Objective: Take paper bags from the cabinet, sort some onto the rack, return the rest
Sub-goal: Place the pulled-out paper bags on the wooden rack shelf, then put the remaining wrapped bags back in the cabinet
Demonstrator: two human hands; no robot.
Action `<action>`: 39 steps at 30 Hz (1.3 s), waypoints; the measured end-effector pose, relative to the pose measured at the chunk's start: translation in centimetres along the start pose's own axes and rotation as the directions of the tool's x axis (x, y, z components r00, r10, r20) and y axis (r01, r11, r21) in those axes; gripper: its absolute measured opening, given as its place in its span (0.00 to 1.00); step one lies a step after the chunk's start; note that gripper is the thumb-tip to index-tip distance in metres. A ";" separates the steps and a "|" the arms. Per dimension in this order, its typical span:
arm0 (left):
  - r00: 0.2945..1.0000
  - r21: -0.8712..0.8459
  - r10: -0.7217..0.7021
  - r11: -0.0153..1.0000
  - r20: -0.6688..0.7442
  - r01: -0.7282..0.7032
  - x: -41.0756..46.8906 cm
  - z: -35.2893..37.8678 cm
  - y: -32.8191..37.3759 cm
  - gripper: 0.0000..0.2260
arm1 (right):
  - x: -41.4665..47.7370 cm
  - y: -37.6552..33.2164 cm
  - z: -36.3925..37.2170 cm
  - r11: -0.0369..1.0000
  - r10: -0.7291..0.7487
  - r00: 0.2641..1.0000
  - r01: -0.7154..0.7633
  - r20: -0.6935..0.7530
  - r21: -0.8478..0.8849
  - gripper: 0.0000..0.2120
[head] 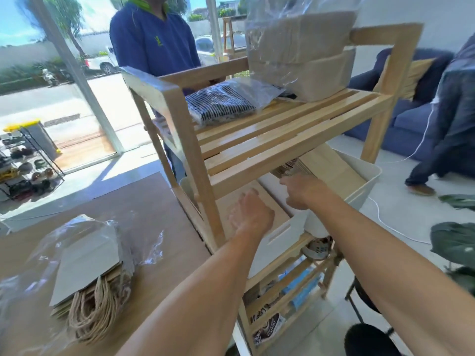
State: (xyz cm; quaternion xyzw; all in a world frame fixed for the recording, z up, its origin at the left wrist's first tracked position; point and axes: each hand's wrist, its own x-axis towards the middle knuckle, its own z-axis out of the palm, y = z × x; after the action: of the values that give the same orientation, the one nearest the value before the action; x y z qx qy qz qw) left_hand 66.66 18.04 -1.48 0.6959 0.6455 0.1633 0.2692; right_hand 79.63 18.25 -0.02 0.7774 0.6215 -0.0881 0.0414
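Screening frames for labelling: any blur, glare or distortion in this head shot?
Head view: left hand motion-smeared, right hand sharper; person at right streaked; sun glare on the rack slats and the plastic wrap; window bright, near blown out; wide-angle bends the rack posts.

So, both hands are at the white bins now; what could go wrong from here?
1. The right bin juts past the end of the rack; a pull by the right hand might slide it off.
2. The paper bags sit close under the top shelf, so their handles may snag on it.
3. The tall wrapped stack above could topple if the rack is jolted.
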 end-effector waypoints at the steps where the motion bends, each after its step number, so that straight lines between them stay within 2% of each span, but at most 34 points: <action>1: 1.000 -0.047 0.026 0.999 0.009 -0.025 -0.6 -0.3 0.6 0.24 | -0.5 0.4 -0.3 1.000 0.027 1.000 -0.027 -0.006 0.016 0.21; 5: 0.976 -0.168 0.215 0.964 0.037 -0.206 -3.6 -1.7 1.3 0.21 | -4.2 1.5 -1.9 0.989 0.150 0.987 -0.149 -0.057 0.023 0.21; 8: 0.948 -0.144 0.304 0.946 0.094 -0.289 -6.1 -3.0 0.3 0.18 | -7.2 1.1 -2.1 0.975 0.216 0.975 -0.212 -0.055 0.061 0.15; 10: 0.934 -0.200 0.343 0.926 0.096 -0.320 -7.8 -3.8 -1.5 0.15 | -9.9 -0.1 -2.0 0.953 0.284 0.957 -0.275 -0.058 0.126 0.15; 14: 0.936 -0.404 0.346 0.866 0.058 -0.295 -11.8 -5.9 -5.7 0.08 | -15.0 -3.3 -0.8 0.849 0.403 0.912 -0.340 -0.081 0.404 0.15; 17: 0.951 -0.512 0.308 0.823 0.035 -0.248 -13.6 -8.0 -9.7 0.07 | -18.0 -7.0 1.2 0.693 0.451 0.891 -0.308 -0.058 0.651 0.11; 19: 0.962 -0.585 0.273 0.782 0.014 -0.213 -14.0 -9.5 -12.3 0.07 | -19.4 -9.9 2.3 0.587 0.456 0.888 -0.255 -0.053 0.769 0.08; 21: 0.975 -0.651 0.220 0.738 -0.016 -0.177 -14.1 -10.8 -14.6 0.07 | -20.3 -12.4 3.0 0.519 0.437 0.899 -0.220 -0.035 0.826 0.10; 24: 0.986 -0.698 0.087 0.697 -0.145 -0.164 -13.8 -13.1 -18.5 0.07 | -20.4 -16.4 3.9 0.525 0.350 0.936 -0.163 -0.038 0.835 0.13; 26: 0.967 -0.741 -0.029 0.649 -0.252 -0.174 -13.2 -15.1 -21.1 0.07 | -19.6 -19.0 3.9 0.524 0.279 0.959 -0.116 -0.041 0.844 0.13; 29: 0.907 -0.801 -0.213 0.568 -0.362 -0.187 -12.2 -17.6 -24.2 0.10 | -18.0 -22.0 3.6 0.496 0.183 0.982 -0.058 -0.039 0.866 0.15; 32: 0.796 -0.797 -0.375 0.568 -0.474 -0.207 -11.2 -19.8 -27.5 0.09 | -16.4 -25.2 3.4 0.545 0.111 0.993 -0.028 -0.039 0.838 0.21; 36: 0.673 -0.802 -0.524 0.572 -0.521 -0.175 -10.0 -21.8 -31.8 0.07 | -13.1 -29.0 3.9 0.610 0.005 0.999 0.022 -0.032 0.792 0.34; 39: 0.664 -0.808 -0.569 0.583 -0.484 -0.089 -8.5 -22.0 -34.7 0.10 | -10.4 -31.1 4.9 0.613 -0.058 0.998 0.035 0.000 0.790 0.43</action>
State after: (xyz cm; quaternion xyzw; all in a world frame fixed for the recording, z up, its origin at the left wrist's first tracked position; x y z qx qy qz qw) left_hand 24.92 14.04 -3.20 0.2843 0.6549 0.6351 0.2947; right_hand 46.70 14.42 -1.50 0.6989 0.5389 -0.3633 -0.2987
